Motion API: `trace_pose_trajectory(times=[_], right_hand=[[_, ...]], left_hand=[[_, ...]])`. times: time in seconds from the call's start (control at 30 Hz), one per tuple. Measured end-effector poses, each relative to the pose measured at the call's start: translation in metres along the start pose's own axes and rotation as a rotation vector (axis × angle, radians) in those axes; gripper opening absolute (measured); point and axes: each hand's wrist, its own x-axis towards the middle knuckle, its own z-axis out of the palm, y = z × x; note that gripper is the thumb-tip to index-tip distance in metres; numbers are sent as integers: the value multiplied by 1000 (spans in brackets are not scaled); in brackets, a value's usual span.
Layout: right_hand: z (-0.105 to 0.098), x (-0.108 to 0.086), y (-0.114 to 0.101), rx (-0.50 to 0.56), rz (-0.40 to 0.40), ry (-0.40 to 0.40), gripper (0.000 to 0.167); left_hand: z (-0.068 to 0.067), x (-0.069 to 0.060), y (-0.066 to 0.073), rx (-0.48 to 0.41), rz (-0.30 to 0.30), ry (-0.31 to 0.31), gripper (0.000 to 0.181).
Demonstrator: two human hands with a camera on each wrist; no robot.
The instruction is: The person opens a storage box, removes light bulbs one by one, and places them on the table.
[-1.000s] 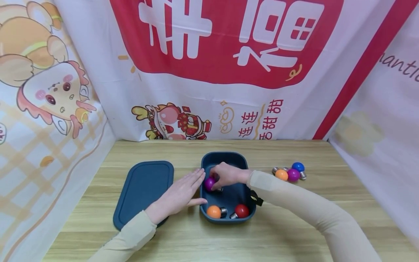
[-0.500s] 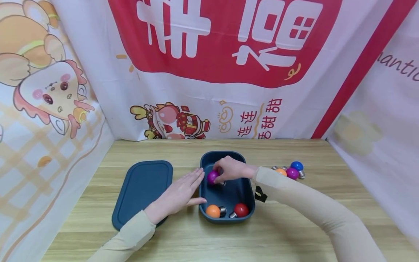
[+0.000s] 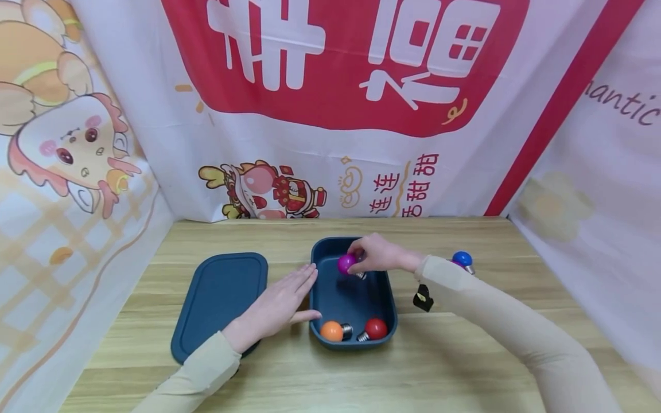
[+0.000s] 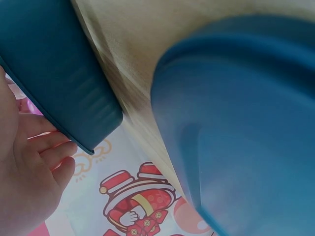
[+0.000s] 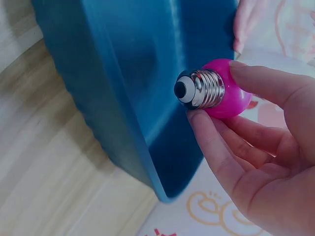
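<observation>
Now the right hand point(image 3: 379, 253) is pinching a purple bulb point(image 3: 346, 264), the outstretched left hand point(image 3: 279, 302) touching the box point(image 3: 353, 305) underneath.

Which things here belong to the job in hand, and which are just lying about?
Likely in the job:
purple bulb, held by the right hand
box, with the left hand against it
orange bulb and red bulb, inside it

Lying about, possibly related:
blue bulb, right of the box
lid, left of the box
</observation>
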Motion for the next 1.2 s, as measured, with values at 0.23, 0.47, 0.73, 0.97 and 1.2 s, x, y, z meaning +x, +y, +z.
trace_pose_trajectory(times=[0.23,0.47,0.73,0.97,1.2], right_hand=[[-10,-12,10,26,-23,73,34],[-20,-26,19,70,29,94,34],[-30,-46,35,130,98,120,37],[-40,-63,51,156,190,159,41],[-50,-80,66,181,221,179,40]], left_hand=[[2,0,-1,9,10,10,88],[-1,0,-1,16,15,12,88],[1,0,-1,23,13,10,89],[2,0,0,3,2,2,89],[1,1,0,-6,-5,-1,87]])
